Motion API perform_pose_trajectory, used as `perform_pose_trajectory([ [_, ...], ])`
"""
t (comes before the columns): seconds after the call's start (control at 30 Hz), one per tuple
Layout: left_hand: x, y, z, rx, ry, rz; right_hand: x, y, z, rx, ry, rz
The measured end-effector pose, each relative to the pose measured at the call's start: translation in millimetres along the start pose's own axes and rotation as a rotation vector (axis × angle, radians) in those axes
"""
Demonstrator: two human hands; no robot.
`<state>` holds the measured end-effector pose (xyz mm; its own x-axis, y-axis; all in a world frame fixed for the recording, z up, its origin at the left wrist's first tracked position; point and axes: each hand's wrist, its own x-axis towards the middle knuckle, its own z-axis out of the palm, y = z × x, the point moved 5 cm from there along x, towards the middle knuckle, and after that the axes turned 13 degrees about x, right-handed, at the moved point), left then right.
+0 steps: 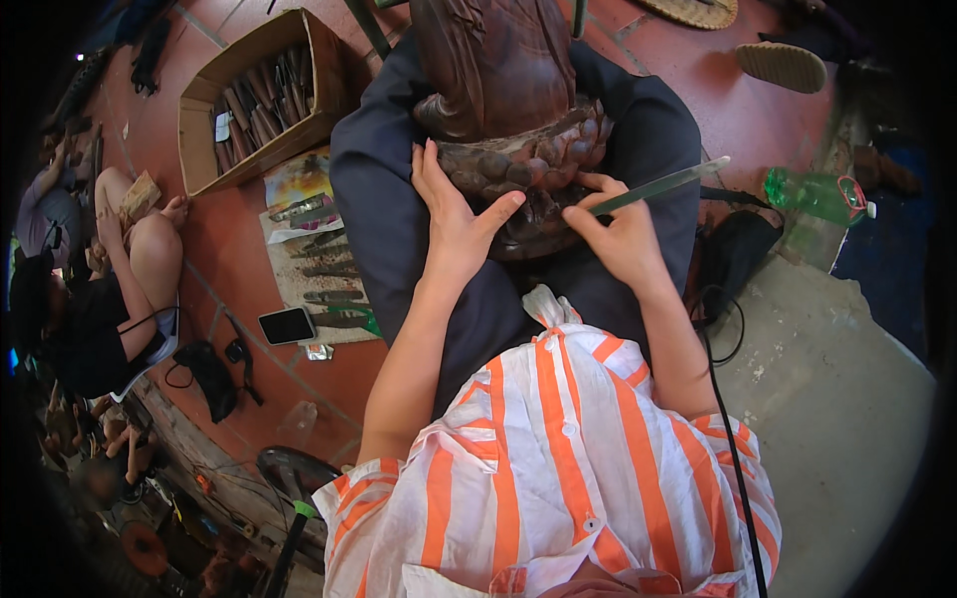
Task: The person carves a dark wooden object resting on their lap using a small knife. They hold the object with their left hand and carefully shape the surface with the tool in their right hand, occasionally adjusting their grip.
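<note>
A dark brown wooden carving [498,75] stands between my knees, with draped folds above and a base of rounded, petal-like shapes. My left hand [459,214] lies against the left side of that base, fingers stretched out and thumb apart. At the base's right side my right hand [620,227] is closed around a long, flat, grey-green strip-shaped tool [670,184], its pale end pointing up and right. The tool's other end is hidden by my fingers, so I cannot tell whether it touches the wood.
On the left, a cardboard box [194,149] holds many wooden-handled tools. Beside my left leg, a mat [289,269] carries several slim tools, near a phone [287,326]. A green plastic bottle [812,194] lies at right. Another person [140,249] sits at far left. A cable [733,448] crosses my right side.
</note>
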<state>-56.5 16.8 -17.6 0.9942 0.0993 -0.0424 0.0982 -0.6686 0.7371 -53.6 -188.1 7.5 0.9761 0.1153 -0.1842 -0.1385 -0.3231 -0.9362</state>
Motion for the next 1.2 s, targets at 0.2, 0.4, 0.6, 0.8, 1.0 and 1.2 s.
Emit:
perform_pose_trajectory([
  [0.2, 0, 1, 0, -0.02, 0.001, 0.001, -5, -13, 9, -0.117, 0.037, -0.03],
  [0.4, -1, 1, 0, -0.02, 0.009, -0.003, 7, 2, -7, 0.066, -0.068, 0.113],
  [0.6, 1, 1, 1, -0.04, 0.005, 0.006, -3, -18, 8, -0.104, -0.025, 0.045],
  [0.8, 1, 1, 0, -0.034, 0.003, -0.006, 4, -10, 3, -0.023, -0.032, 0.067],
  [1.0, -1, 2, 1, -0.037, 0.006, 0.0, 4, -13, -1, -0.01, -0.045, 0.079],
  [1.2, 0, 1, 0, -0.051, 0.004, 0.004, -5, -13, 9, -0.106, -0.019, 0.01],
])
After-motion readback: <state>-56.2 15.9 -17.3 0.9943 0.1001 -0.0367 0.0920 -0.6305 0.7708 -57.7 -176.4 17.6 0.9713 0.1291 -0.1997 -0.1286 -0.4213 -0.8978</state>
